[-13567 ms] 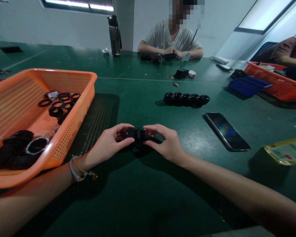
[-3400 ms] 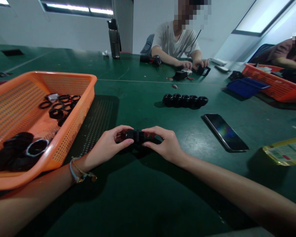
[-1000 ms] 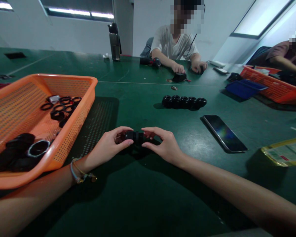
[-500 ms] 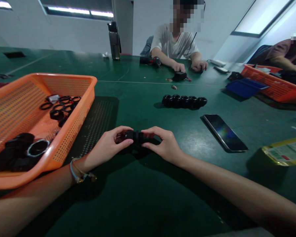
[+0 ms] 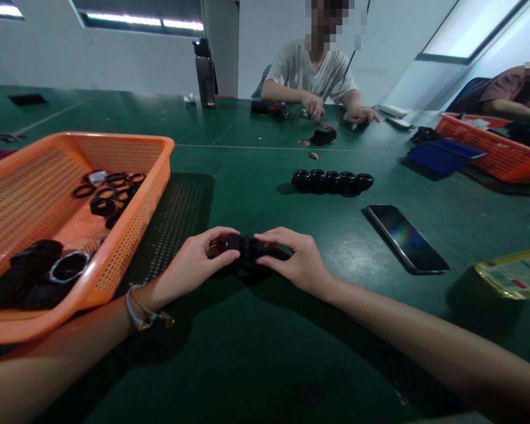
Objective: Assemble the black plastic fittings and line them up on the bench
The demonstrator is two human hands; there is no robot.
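Observation:
Between my two hands, low over the green table, is a black cable gland (image 5: 242, 246) lying sideways, with a flange around its middle. My left hand (image 5: 203, 250) pinches its left end between thumb and fingers. On the right end, the thumb and fingertips of my right hand (image 5: 294, 256) are closed; whether a separate nut is there I cannot make out. Farther off, several similar black glands (image 5: 333, 181) stand side by side in a row. At my left, an orange basket (image 5: 136, 227) holds black rings (image 5: 107, 193), nuts and larger black parts (image 5: 30, 274).
A phone (image 5: 406, 238) lies right of my hands, and a yellow packet (image 5: 514, 274) is beyond it. Across the table (image 5: 247, 365) a person (image 5: 311, 76) handles small parts near a power tool (image 5: 269, 109). A bottle (image 5: 204, 73), blue tray (image 5: 444, 156) and second orange basket (image 5: 494, 150) stand farther back.
My hands keep the same hold on the gland, with hardly any movement. Across the table, the person's hand has lifted off the black part, and their other hand has shifted right.

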